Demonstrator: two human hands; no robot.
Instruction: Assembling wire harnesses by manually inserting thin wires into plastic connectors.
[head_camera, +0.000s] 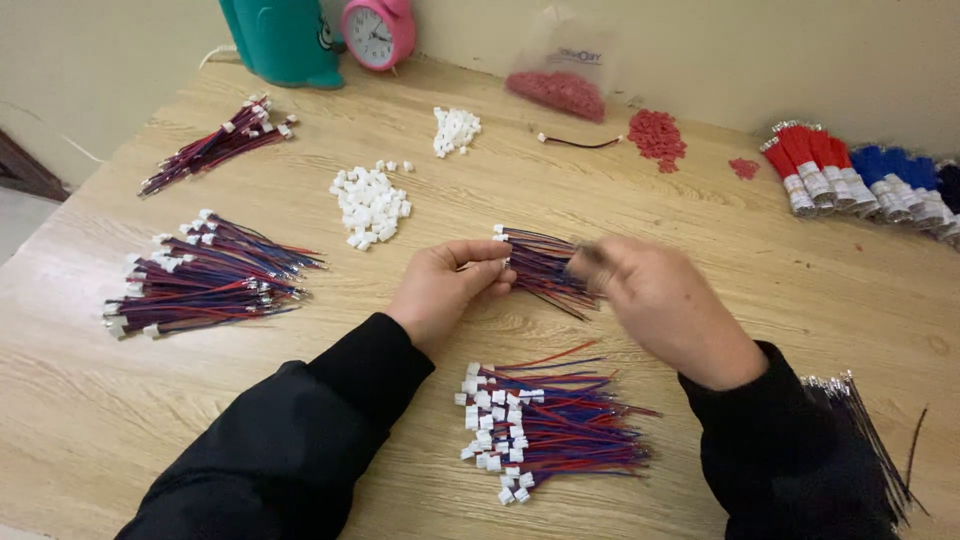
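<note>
The left hand pinches the white connector end of a small bundle of wires between thumb and fingertips, just above the wooden table. The bundle is a slim sheaf of red and blue strands, capped with small white plugs at the left and fanning slightly to the right. The right hand closes over the bundle's far end; its fingers are blurred, so the exact grip cannot be told.

Just below the hands lies a loose pile of finished wires, white plugs to the left. To the left sits a larger heap, with another bunch beyond it. A mound of white connectors lies ahead of the left hand, and red connectors lie farther right.
</note>
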